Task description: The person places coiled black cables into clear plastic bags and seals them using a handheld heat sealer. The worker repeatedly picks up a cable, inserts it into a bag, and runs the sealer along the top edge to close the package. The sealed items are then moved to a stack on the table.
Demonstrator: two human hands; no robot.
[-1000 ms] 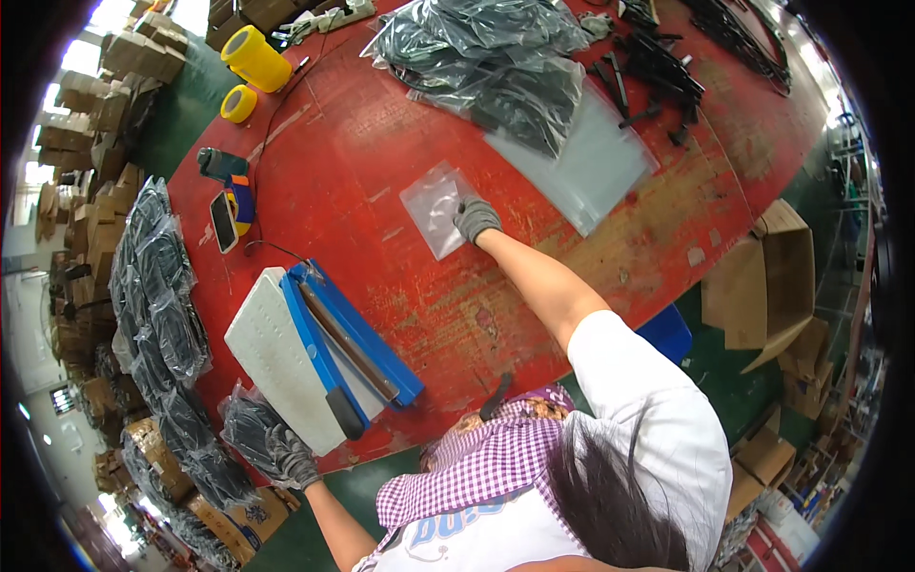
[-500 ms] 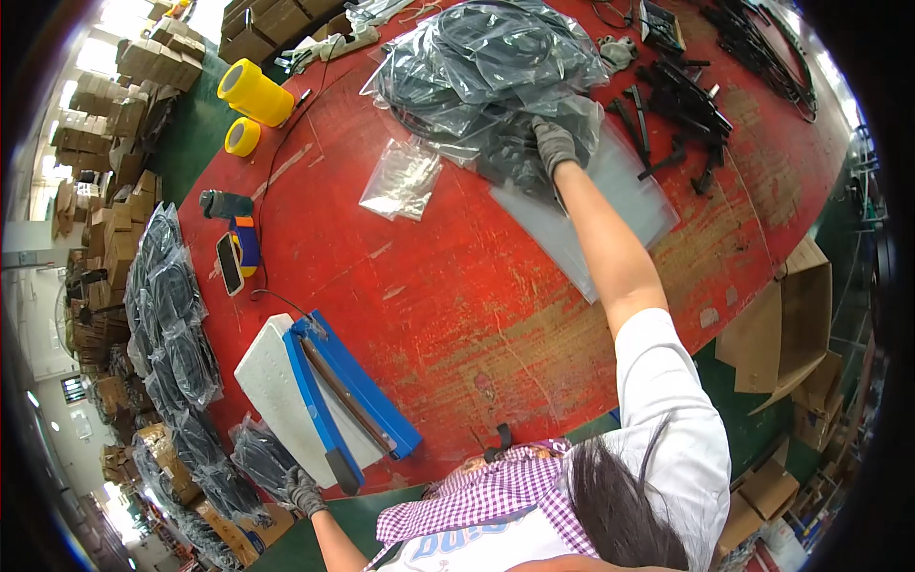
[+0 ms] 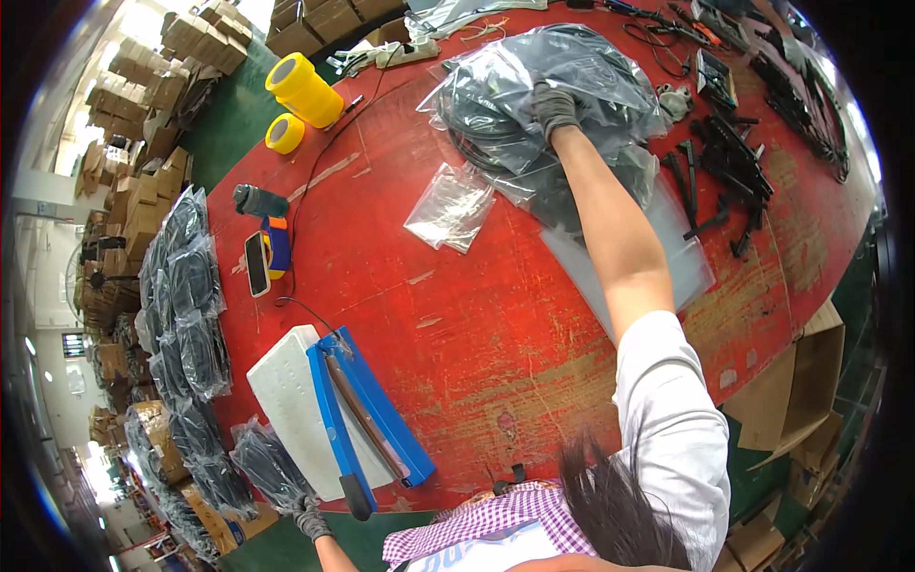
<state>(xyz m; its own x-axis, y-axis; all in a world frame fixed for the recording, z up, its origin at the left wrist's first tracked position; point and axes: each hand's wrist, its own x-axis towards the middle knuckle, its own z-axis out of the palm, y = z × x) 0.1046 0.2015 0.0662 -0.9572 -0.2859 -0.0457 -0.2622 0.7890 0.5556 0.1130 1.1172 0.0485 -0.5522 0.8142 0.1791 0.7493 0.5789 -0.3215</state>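
My right arm stretches across the red table (image 3: pixel 381 334). My right hand (image 3: pixel 556 110), in a grey glove, lies on a heap of clear plastic bags (image 3: pixel 610 71) with black coiled cables inside, its fingers curled onto the plastic. At the lower left, my gloved left hand (image 3: pixel 311 521) grips the near end of a bagged black bundle (image 3: pixel 270 464); its fingertips are partly hidden. This bundle lies beside a paper cutter (image 3: pixel 353 410) with a white board and blue frame. Flat clear plastic sheets (image 3: pixel 686 267) lie under my right forearm.
A small clear bag (image 3: pixel 450 212) lies left of the heap. Yellow tape rolls (image 3: pixel 310 88), a bottle (image 3: pixel 259 201) and a phone (image 3: pixel 257 264) stand or lie farther left. Black plastic parts (image 3: pixel 729 162) are at the right. More bagged bundles (image 3: pixel 186 315) line the left edge; an open carton (image 3: pixel 796 381) stands right.
My right hand has moved farther out, from the near part of the heap up onto its middle. My left hand stays by the bagged bundle. The whole view has shifted slightly.
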